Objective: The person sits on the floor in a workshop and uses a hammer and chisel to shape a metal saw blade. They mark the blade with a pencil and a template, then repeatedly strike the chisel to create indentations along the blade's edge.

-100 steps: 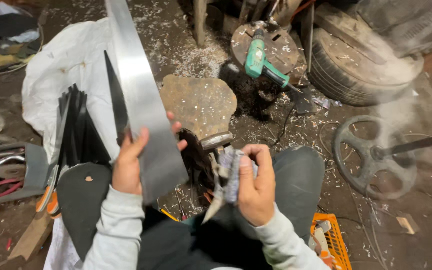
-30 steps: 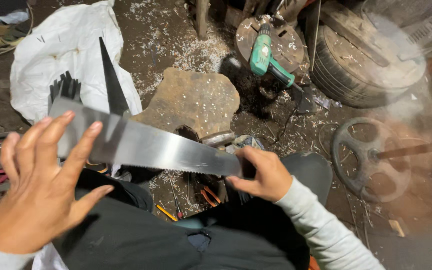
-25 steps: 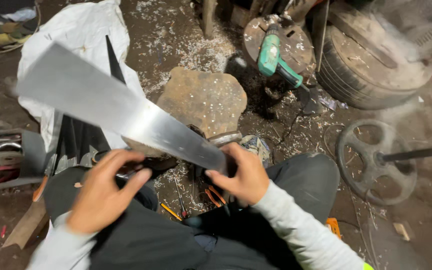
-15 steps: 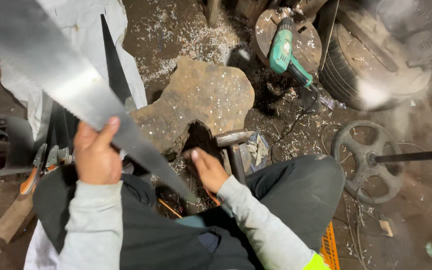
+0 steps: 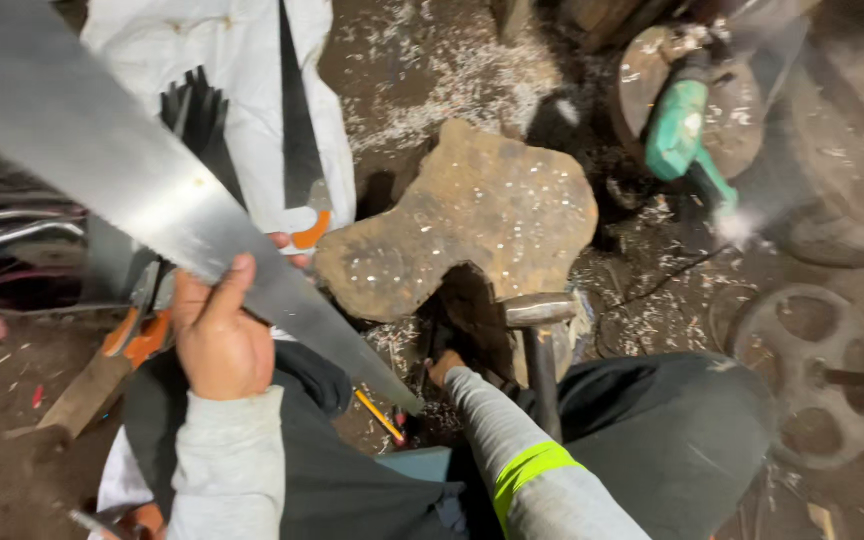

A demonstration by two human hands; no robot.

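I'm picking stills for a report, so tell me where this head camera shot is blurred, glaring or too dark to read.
Head view: the long metal blade held by the left hand glares pale and smears toward the upper left; the right hand sinks into shadow under the rusty slab; the green power tool and upper right corner look hazy; edges are dim.

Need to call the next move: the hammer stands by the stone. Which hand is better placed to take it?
Probably the right hand: it reaches down beside the stone, close to the hammer, and appears free, though partly hidden. The left hand is clamped on the saw blade, away from the hammer.
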